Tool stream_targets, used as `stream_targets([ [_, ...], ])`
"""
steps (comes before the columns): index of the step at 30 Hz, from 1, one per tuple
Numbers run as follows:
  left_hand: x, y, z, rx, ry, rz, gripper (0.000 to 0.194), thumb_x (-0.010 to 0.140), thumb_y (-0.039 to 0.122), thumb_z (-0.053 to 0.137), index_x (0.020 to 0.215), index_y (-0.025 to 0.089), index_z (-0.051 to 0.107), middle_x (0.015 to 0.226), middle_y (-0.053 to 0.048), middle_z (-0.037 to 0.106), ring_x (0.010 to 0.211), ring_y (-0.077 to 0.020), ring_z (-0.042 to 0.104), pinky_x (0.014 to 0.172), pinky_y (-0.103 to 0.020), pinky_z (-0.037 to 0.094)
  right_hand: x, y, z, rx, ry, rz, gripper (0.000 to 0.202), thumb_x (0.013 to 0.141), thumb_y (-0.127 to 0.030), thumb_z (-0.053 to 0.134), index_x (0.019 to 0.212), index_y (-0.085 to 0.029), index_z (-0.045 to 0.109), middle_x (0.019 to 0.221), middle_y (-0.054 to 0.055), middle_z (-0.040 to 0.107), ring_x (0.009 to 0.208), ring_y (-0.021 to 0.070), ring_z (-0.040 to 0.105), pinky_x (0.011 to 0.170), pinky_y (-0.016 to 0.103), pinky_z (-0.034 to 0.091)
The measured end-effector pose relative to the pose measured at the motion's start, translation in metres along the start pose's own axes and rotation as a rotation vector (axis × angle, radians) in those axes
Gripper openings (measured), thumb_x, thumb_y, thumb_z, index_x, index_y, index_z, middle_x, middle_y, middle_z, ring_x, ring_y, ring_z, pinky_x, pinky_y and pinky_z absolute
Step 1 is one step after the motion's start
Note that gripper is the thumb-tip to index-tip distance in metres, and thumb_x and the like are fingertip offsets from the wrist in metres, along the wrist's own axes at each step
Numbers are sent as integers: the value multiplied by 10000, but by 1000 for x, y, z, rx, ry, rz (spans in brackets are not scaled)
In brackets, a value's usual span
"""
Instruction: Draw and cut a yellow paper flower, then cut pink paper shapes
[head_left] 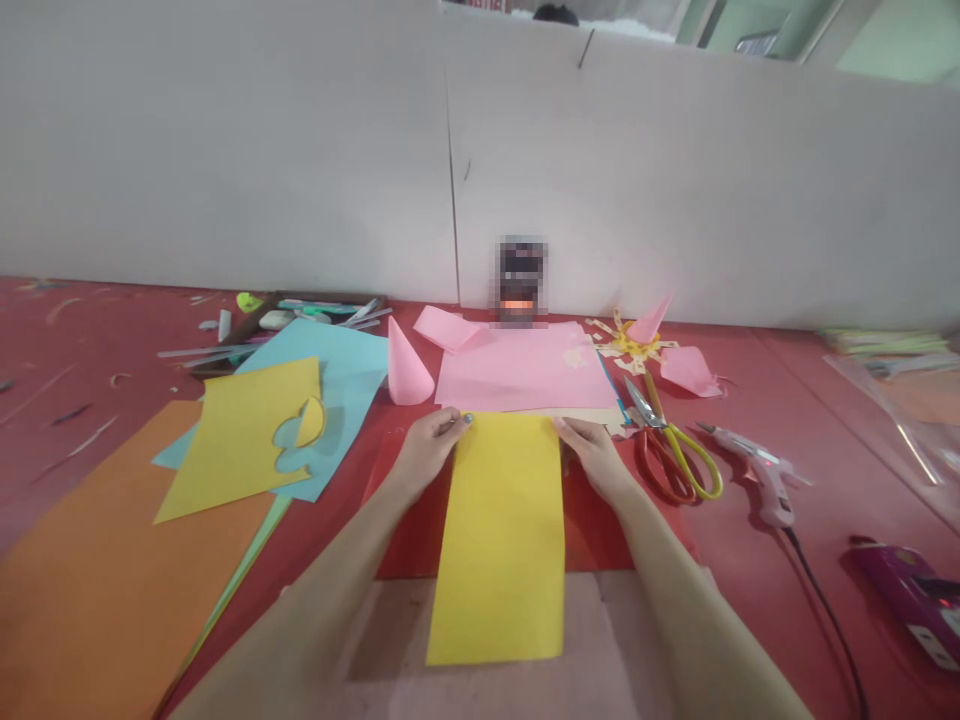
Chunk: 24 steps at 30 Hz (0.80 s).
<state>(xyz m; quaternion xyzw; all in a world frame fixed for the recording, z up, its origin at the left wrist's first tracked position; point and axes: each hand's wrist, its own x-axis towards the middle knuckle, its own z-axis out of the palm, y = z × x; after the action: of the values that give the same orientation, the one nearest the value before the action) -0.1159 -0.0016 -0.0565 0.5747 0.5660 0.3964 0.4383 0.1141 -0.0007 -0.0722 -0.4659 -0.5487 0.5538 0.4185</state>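
A long yellow paper strip (501, 540) hangs between my hands, its lower end towards me. My left hand (435, 445) pinches its top left corner, and my right hand (590, 445) pinches the top right corner. Beyond the strip lies a pink sheet (517, 370) on the red table (750, 400). A pink paper cone (406, 368) stands upright close behind my left hand. Scissors with red and yellow handles (667, 445) lie to the right of my right hand.
At the left are a cut yellow sheet (240, 435), a blue sheet (352, 400), an orange sheet (112, 570) and a tray of pens (277, 300). Rightward lie a glue gun (761, 470) with its cord and a purple power strip (907, 590). A white wall (300, 150) rises behind.
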Motion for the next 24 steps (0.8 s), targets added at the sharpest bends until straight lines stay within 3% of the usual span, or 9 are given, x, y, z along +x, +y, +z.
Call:
stream_targets([
  [5, 1, -1, -1, 21, -66, 2, 346, 779, 435, 501, 578, 184, 375, 564, 53, 280, 514, -88, 285, 494, -226, 217, 0, -3, 3, -142, 14, -36, 423, 785, -556, 487, 582, -185, 482, 531, -25, 468, 534, 132, 467, 509, 246, 378],
  [10, 1, -4, -1, 40, -104, 15, 338, 794, 434, 485, 592, 184, 381, 570, 52, 280, 520, -89, 290, 500, -227, 221, 1, 0, 3, -117, 53, -44, 461, 774, -578, 484, 532, -185, 498, 531, -9, 496, 605, 163, 490, 618, 289, 394],
  [14, 1, -3, -1, 26, -84, 8, 347, 789, 444, 488, 587, 185, 379, 571, 49, 287, 516, -91, 294, 494, -228, 221, 1, 3, 1, -155, 85, -52, 477, 747, -603, 499, 530, -178, 508, 546, -9, 502, 580, 149, 462, 563, 273, 378],
  [20, 1, -1, -1, 2, -39, 13, 330, 787, 441, 491, 598, 185, 402, 578, 45, 322, 522, -96, 326, 502, -227, 249, 1, 4, 2, -127, -80, 29, 478, 778, -586, 469, 556, -167, 531, 548, 1, 522, 512, 134, 463, 502, 260, 371],
  [24, 0, -1, 1, 54, 5, 30, 339, 782, 425, 500, 574, 185, 381, 549, 54, 276, 496, -87, 284, 481, -224, 216, 2, 4, 4, -110, -78, 19, 454, 790, -572, 461, 601, -167, 542, 559, 7, 540, 511, 139, 490, 512, 265, 402],
])
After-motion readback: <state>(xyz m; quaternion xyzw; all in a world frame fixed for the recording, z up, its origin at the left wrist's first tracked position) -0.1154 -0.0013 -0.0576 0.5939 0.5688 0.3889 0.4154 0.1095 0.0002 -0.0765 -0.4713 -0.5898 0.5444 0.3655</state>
